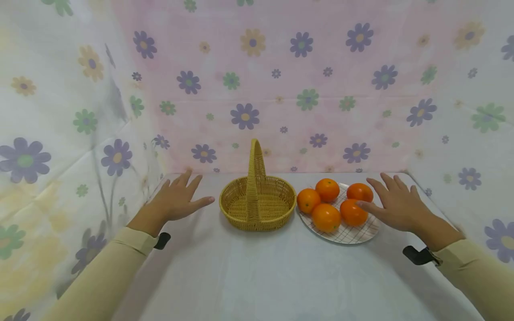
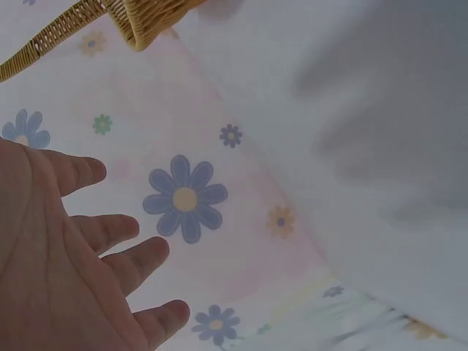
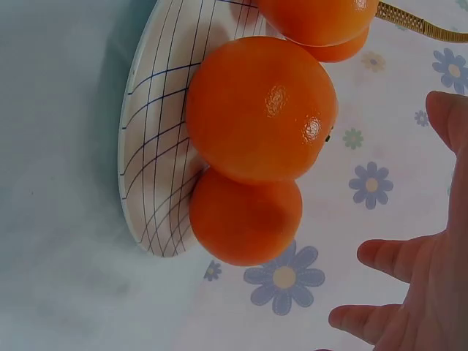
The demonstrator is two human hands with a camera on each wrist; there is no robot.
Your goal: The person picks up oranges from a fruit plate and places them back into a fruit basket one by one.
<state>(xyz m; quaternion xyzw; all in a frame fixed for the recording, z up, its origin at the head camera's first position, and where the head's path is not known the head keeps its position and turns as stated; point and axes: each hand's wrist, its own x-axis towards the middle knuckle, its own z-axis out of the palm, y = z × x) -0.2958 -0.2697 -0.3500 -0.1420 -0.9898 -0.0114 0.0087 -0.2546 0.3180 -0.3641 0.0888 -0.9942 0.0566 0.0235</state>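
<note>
From my remote screen I see the left hand point(image 1: 176, 198), left of centre in the head frame, fingers spread and extended, near the oval, yellow-brown wicker basket point(image 1: 257, 225) with its tall arched handle mid-frame. The right hand point(image 1: 397, 203), right of centre, is spread likewise beside five glossy, round orange fruits point(image 1: 326, 218) on a white, grid-lined round plate point(image 1: 357, 235); my right wrist view shows its fingers apart from them.

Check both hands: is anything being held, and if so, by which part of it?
Nothing is held. The left hand is spread and empty beside the basket; the right hand is spread and empty near the oranges.
</note>
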